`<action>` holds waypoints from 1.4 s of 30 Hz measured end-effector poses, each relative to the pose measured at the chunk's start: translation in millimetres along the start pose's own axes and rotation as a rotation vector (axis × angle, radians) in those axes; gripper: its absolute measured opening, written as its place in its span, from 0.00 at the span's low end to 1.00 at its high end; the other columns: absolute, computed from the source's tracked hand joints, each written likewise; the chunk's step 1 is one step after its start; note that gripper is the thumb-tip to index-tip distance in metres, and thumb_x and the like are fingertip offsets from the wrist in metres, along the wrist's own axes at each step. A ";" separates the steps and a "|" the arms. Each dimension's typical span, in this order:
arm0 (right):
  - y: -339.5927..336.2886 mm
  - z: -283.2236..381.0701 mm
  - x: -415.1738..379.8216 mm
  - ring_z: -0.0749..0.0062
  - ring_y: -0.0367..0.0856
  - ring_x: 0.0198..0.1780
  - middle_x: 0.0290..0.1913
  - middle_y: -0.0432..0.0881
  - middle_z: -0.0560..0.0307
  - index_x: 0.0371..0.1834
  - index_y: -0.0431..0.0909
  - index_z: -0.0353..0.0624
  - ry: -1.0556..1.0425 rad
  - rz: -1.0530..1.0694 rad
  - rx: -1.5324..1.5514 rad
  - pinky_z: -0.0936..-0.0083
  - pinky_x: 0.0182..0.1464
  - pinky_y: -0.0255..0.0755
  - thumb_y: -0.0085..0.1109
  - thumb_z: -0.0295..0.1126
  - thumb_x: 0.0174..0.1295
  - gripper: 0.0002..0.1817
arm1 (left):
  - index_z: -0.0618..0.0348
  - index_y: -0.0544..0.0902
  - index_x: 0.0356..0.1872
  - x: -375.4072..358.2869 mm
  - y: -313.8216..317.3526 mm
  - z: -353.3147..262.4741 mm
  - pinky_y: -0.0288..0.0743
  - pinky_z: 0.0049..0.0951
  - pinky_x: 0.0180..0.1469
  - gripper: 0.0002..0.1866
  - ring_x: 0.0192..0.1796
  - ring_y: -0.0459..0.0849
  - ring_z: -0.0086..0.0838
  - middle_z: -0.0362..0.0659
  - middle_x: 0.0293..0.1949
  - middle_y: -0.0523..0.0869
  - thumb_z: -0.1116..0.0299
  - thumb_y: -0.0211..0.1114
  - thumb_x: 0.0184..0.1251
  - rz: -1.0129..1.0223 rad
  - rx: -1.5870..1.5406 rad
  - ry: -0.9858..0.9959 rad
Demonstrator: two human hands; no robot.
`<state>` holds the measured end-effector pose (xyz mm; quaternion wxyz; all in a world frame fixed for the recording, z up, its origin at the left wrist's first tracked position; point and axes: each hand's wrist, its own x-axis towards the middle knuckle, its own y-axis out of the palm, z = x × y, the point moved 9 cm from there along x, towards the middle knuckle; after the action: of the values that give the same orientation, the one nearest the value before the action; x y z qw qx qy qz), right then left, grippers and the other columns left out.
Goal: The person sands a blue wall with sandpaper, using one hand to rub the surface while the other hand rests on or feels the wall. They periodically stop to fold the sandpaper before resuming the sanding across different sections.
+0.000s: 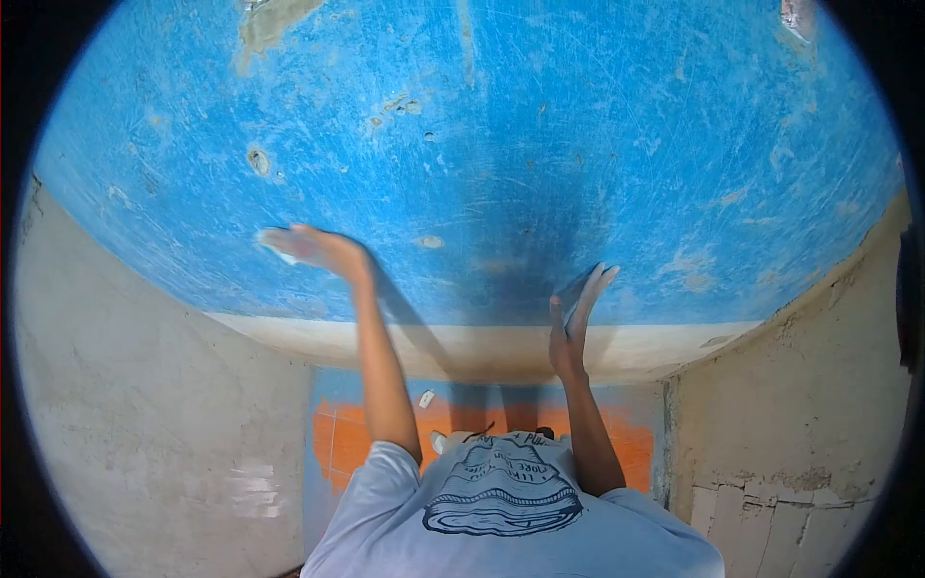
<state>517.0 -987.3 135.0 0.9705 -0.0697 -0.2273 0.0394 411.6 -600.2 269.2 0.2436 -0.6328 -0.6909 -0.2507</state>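
A blue painted wall [501,125], scuffed and scratched, fills the upper view. My left hand [316,249] is against its lower left part, fingers pointing left and slightly blurred. Under those fingers shows the whitish edge of a thin pale piece [281,252], held against the paint. Lower on the wall at right of centre, my right hand [576,323] has its fingers stretched upward and its thumb apart, with nothing visible in it. Whether its palm touches the wall is unclear.
Bare grey walls [145,385] stand on both sides. Below the blue paint runs a cream band [462,349]. The floor [361,433] is orange with grey-blue edges, and a small white object [426,398] lies on it. Pale patches and small holes mark the blue surface.
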 end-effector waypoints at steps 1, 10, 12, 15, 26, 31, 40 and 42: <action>2.6 -0.2 0.0 0.50 0.10 0.86 0.86 0.09 0.50 0.87 0.22 0.47 -0.008 -0.008 0.004 0.42 0.83 0.19 0.48 0.57 0.79 0.52 | 0.67 0.36 0.84 -32.2 11.1 -14.5 0.25 0.50 0.86 0.38 0.87 0.32 0.47 0.59 0.85 0.30 0.53 0.36 0.88 0.037 -0.003 0.086; -0.8 -4.3 -4.0 0.52 0.15 0.87 0.87 0.13 0.51 0.87 0.21 0.47 -0.009 0.000 0.088 0.46 0.84 0.22 0.46 0.53 0.81 0.49 | 0.65 0.36 0.84 -64.5 17.9 -22.9 0.26 0.51 0.86 0.36 0.86 0.29 0.51 0.63 0.84 0.29 0.57 0.37 0.88 0.205 -0.023 0.234; -3.0 -9.4 -8.0 0.53 0.15 0.87 0.87 0.14 0.51 0.87 0.21 0.48 -0.020 -0.040 0.168 0.48 0.85 0.23 0.45 0.52 0.82 0.48 | 0.68 0.35 0.84 20.3 -5.3 1.3 0.27 0.49 0.86 0.36 0.86 0.31 0.51 0.62 0.84 0.31 0.55 0.34 0.89 0.086 -0.022 0.101; 3.5 -7.4 -12.6 0.53 0.16 0.87 0.87 0.14 0.51 0.86 0.19 0.47 -0.025 -0.079 0.125 0.49 0.85 0.24 0.42 0.51 0.83 0.47 | 0.66 0.32 0.83 62.0 -12.9 30.5 0.28 0.49 0.86 0.37 0.87 0.32 0.49 0.57 0.85 0.30 0.54 0.34 0.89 0.093 -0.213 -0.148; 8.8 1.7 -10.4 0.48 0.20 0.88 0.87 0.17 0.46 0.86 0.24 0.40 0.014 -0.073 0.088 0.46 0.85 0.25 0.37 0.60 0.81 0.49 | 0.64 0.45 0.85 -76.0 25.7 17.7 0.35 0.61 0.84 0.40 0.85 0.37 0.62 0.68 0.83 0.39 0.45 0.38 0.86 0.260 -0.024 0.129; -7.0 -22.8 -23.3 0.52 0.23 0.88 0.89 0.21 0.52 0.87 0.24 0.45 0.051 -0.009 0.049 0.46 0.85 0.31 0.41 0.53 0.83 0.46 | 0.61 0.37 0.85 23.6 -11.2 34.1 0.34 0.58 0.85 0.45 0.87 0.36 0.53 0.55 0.86 0.35 0.36 0.30 0.84 -0.010 -0.178 -0.261; 4.0 -19.6 -20.4 0.47 0.19 0.87 0.87 0.14 0.46 0.87 0.25 0.41 0.024 -0.050 0.170 0.46 0.84 0.25 0.44 0.56 0.81 0.49 | 0.67 0.38 0.84 -152.2 29.1 -14.2 0.30 0.53 0.84 0.39 0.86 0.32 0.59 0.68 0.84 0.36 0.54 0.41 0.87 0.475 0.107 0.441; -1.4 -18.1 -19.8 0.47 0.18 0.87 0.86 0.13 0.46 0.87 0.24 0.41 0.030 0.008 0.192 0.46 0.84 0.24 0.45 0.56 0.81 0.50 | 0.65 0.38 0.84 -67.3 8.0 -13.8 0.27 0.49 0.86 0.35 0.86 0.35 0.53 0.63 0.84 0.35 0.61 0.37 0.86 0.247 -0.100 0.253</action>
<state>507.5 -992.9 110.6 0.9759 0.0223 -0.2074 0.0639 425.2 -659.3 235.9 0.3256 -0.6876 -0.5585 -0.3306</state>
